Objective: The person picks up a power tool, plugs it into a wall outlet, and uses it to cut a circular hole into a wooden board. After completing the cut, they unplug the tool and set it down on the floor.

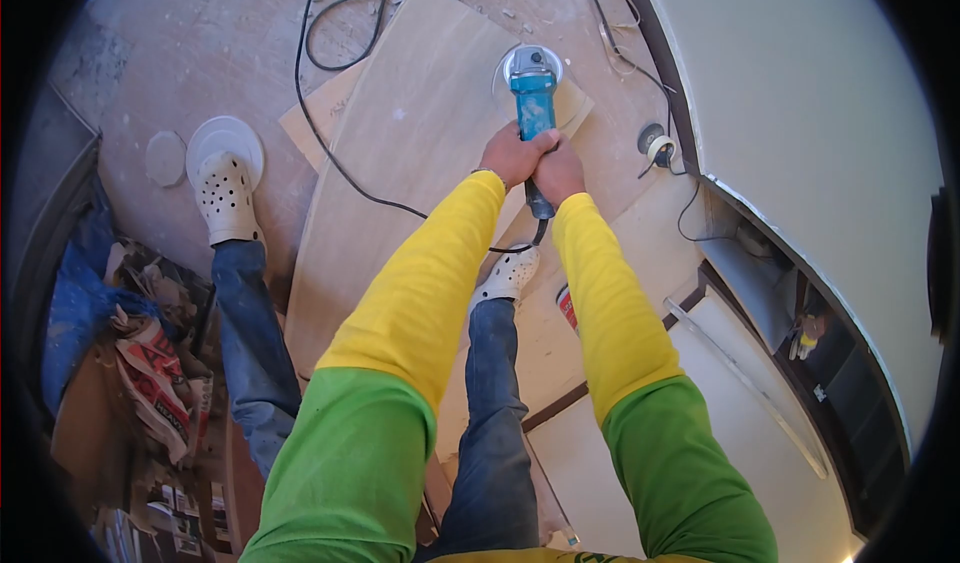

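A teal angle grinder (535, 103) points away from me, its head and disc over the far right end of a curved plywood sheet (420, 93). Wrapped around the grinder's body from the left is my left hand (509, 155). My right hand (560, 173) closes on the grinder from the right, touching the left one. A black power cord (370, 200) leaves the rear of the handle and loops left and up across the sheet. The disc's exact contact with the wood cannot be made out.
My left shoe (226, 198) overlaps a white round plate (242, 143); my right shoe (511, 271) is near the plywood. Crumpled bags (165, 388) and scraps are piled at left. A tape roll (660, 150) lies by the cream panel (800, 93). A long clear strip (745, 388) lies lower right.
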Available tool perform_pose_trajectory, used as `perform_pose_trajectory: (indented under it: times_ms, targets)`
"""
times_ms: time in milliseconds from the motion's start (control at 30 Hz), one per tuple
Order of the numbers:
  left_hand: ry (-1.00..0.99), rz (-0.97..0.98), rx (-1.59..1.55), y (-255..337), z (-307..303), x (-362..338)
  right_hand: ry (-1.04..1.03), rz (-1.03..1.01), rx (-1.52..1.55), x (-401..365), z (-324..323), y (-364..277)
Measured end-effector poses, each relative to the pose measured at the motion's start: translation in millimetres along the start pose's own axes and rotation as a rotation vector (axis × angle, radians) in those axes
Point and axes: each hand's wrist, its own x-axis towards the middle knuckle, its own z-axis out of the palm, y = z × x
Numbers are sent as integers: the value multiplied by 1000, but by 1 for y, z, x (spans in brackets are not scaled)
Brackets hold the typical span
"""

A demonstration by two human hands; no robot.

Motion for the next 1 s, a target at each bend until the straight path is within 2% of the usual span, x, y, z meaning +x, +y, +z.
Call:
perform_pose_trajectory:
  times_ms: [367, 1000]
  targets:
    - [-32, -31, -176, 5, -2, -4, -27, 19, -133, 0, -5, -16]
    - [-11, -25, -214, -9, 2, -2, -78, -19, -171, 1, -6, -10]
